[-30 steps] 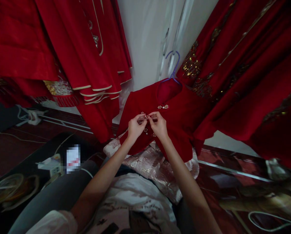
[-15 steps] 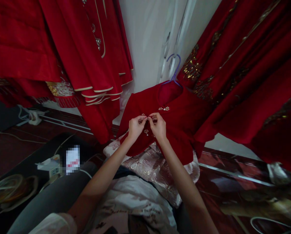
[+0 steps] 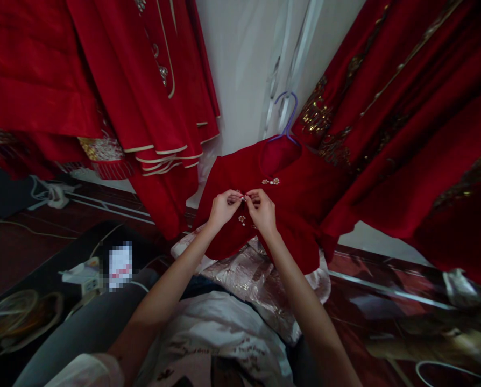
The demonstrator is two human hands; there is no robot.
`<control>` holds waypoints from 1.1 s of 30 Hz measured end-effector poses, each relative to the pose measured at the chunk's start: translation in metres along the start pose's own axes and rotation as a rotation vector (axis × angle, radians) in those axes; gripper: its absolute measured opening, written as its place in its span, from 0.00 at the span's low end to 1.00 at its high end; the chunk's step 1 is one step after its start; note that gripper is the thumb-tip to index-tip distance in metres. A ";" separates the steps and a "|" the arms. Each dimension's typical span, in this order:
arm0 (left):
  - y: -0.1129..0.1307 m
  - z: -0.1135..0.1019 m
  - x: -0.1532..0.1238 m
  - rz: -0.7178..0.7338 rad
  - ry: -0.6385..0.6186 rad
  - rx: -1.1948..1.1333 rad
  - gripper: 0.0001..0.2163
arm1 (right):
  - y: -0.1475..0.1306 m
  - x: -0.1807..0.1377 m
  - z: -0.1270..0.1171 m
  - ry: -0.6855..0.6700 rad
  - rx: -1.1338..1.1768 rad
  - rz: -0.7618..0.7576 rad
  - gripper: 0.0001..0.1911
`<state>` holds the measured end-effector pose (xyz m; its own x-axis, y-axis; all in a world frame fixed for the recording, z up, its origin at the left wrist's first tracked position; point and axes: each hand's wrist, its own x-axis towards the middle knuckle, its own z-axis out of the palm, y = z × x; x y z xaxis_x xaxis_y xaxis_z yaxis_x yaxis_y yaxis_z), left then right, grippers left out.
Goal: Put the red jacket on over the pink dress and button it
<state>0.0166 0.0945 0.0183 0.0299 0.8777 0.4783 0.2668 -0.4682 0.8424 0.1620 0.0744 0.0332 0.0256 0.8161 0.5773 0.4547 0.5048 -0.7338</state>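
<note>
A red jacket (image 3: 301, 209) on a purple hanger (image 3: 291, 115) lies over my lap, above a shiny pinkish patterned cloth (image 3: 248, 269). Its front edges part below the chest. My left hand (image 3: 224, 208) and my right hand (image 3: 261, 210) meet over the front opening, each pinching one side of a small pearly frog button (image 3: 243, 198). Fingertips cover most of it, so whether its two halves are joined does not show. One beaded button (image 3: 271, 181) sits fastened at the neckline. Another beaded piece (image 3: 242, 220) lies just below my hands.
Red garments with pale piping (image 3: 160, 107) hang at the left, and red gold-embroidered garments (image 3: 394, 123) at the right. Beside my leg are a white power adapter (image 3: 89, 277) and a clear round container (image 3: 14, 312). A metal rail (image 3: 389, 290) runs along the floor.
My hands stay at the same button, with the fingertips shifted very slightly. The jacket and hanger have hardly moved.
</note>
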 end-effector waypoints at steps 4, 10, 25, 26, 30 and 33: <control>0.005 -0.001 -0.023 0.012 0.076 0.108 0.15 | 0.003 -0.013 -0.031 -0.173 0.087 0.097 0.09; 0.013 -0.005 -0.067 0.049 -0.228 0.319 0.07 | 0.013 -0.036 -0.094 -0.559 -0.128 0.207 0.09; 0.004 0.000 -0.075 0.171 -0.177 0.458 0.04 | 0.016 -0.041 -0.060 -0.438 -0.224 0.079 0.08; 0.004 0.001 -0.075 0.161 -0.172 0.441 0.04 | 0.017 -0.041 -0.060 -0.437 -0.199 0.078 0.08; 0.001 0.005 -0.075 0.149 -0.133 0.370 0.04 | 0.021 -0.040 -0.058 -0.447 -0.064 0.109 0.08; -0.001 0.007 -0.074 0.099 -0.107 0.294 0.03 | 0.021 -0.040 -0.057 -0.456 0.026 0.138 0.11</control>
<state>0.0213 0.0309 -0.0195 0.1663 0.8422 0.5129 0.5237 -0.5162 0.6778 0.2211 0.0365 0.0157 -0.3120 0.9132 0.2620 0.4523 0.3852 -0.8044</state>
